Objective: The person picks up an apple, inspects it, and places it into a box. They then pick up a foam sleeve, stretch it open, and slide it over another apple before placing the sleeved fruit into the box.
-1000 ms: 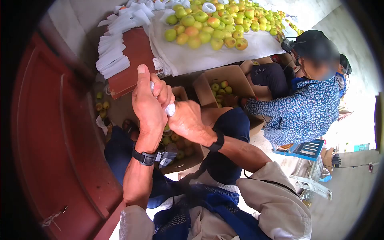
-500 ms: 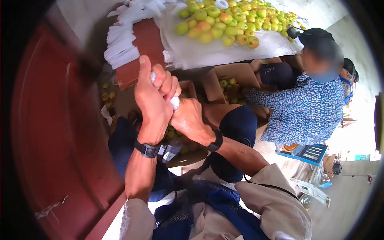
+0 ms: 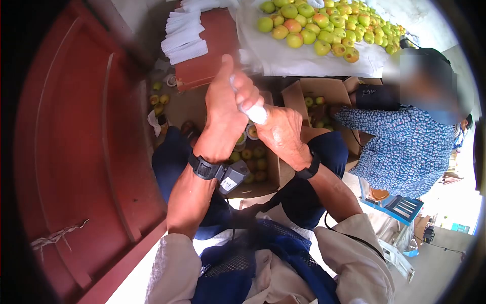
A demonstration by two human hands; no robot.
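My left hand [image 3: 228,109] is raised in front of me, its fingers curled around a white foam net [image 3: 257,114] and its thumb pointing up. Close against it, my right hand [image 3: 281,130] has its fingers closed at the lower end of the same net. Whether anything is inside the net is hidden by my fingers. Below both hands stands a cardboard box [image 3: 274,175] holding apples [image 3: 248,154], some in foam nets.
Many apples [image 3: 309,36] lie on a white-covered table [image 3: 283,63]. White foam nets [image 3: 185,38] are stacked on a red surface [image 3: 220,38]. At right, a person [image 3: 400,144] in a patterned shirt reaches into another box [image 3: 324,87]. A red door [image 3: 76,152] stands left.
The view has shifted, so the table and boxes appear further right. My hands remain together, and more of the white net shows between them. The box of apples below is more visible.
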